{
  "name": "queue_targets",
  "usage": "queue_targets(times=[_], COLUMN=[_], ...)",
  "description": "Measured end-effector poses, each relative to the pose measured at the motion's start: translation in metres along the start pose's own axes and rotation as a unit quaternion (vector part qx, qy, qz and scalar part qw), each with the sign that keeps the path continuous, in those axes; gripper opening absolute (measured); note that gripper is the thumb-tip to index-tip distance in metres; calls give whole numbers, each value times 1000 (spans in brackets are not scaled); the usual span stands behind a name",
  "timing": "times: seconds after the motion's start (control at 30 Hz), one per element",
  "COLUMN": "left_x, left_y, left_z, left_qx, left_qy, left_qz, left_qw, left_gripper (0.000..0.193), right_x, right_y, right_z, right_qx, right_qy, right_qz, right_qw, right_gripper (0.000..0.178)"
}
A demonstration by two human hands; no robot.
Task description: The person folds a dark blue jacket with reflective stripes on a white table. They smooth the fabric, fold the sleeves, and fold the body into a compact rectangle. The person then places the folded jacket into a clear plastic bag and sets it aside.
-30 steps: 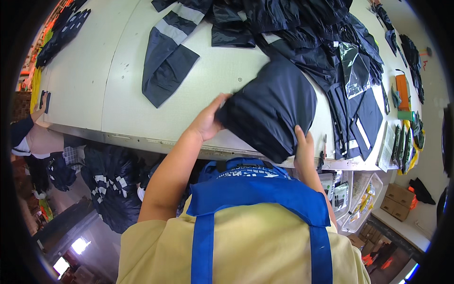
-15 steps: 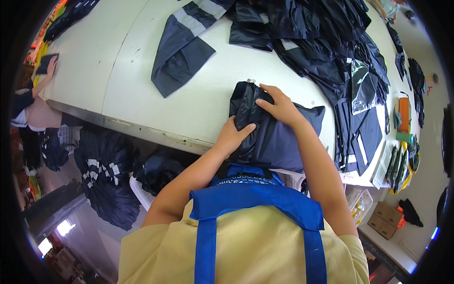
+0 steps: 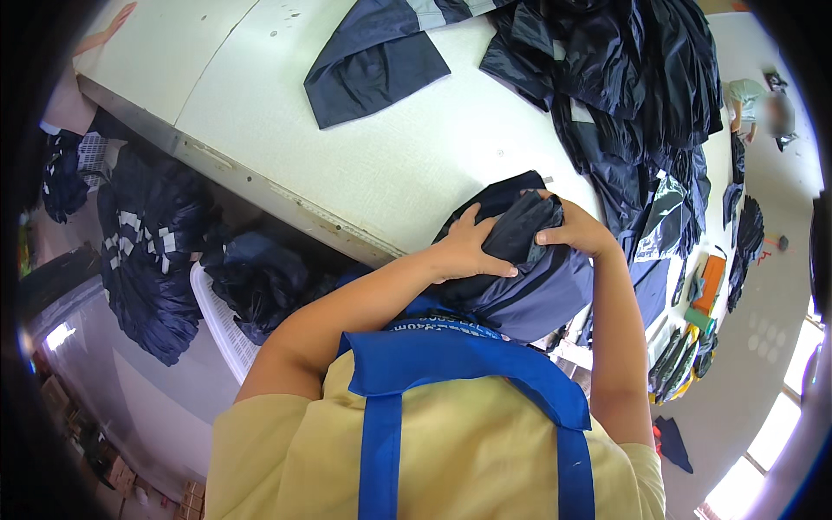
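Observation:
A dark navy garment [image 3: 530, 303] lies at the table's near edge, right in front of me, and part of it hangs toward my blue apron. Its upper portion is gathered into a thick shiny black fold [image 3: 523, 227] between my hands. From the left, my left hand [image 3: 472, 250] grips this fold, thumb toward me and fingers partly hidden in the cloth. My right hand [image 3: 574, 229] closes round the fold's right end, its thumb pressed on the front. A loose dark flap [image 3: 507, 185] stands up behind the fold.
Shiny black garments [image 3: 637, 78] are heaped at the far right, with a clear plastic bag [image 3: 663, 217] on them. A dark sleeve or leg [image 3: 377, 78] with a grey band lies beyond. Below the table stands a white basket [image 3: 212, 321]. Co-workers' hands [image 3: 119, 22] show far left and right.
The view has turned, shifting the table. My hands have bunched the garment's top into a thicker fold and tilted it toward me; the left hand now lies flatter along its side.

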State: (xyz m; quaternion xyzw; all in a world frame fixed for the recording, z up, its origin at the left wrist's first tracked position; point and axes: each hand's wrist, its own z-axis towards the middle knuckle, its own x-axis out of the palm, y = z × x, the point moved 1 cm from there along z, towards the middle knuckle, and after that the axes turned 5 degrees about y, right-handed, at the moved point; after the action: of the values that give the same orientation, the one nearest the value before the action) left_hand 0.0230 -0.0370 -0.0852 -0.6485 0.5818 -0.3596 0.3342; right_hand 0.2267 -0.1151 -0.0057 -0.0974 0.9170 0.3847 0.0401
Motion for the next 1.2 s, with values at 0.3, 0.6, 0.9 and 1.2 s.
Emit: queue_targets(times=[0.3,0.6,0.9,1.2], left_x=[-5,-11,-8,-8], left_y=[-17,-4,2,-24], left_z=[-16,37,25,8], left_qx=[107,21,73,117], left_qy=[70,140,-24,-270], left_qz=[-100,-126,400,189], left_qw=[987,982,913,937], left_gripper=[78,30,14,24], right_x=[-2,4,3,6], right_y=[6,12,-22,-28], right_z=[-18,-48,-54,-34], right_qx=[-35,-76,-6,-48], right_qy=[-13,-50,-141,-181], right_qz=[49,-7,9,9], right_qw=[998,996,990,982], right_gripper=[89,79,79,53])
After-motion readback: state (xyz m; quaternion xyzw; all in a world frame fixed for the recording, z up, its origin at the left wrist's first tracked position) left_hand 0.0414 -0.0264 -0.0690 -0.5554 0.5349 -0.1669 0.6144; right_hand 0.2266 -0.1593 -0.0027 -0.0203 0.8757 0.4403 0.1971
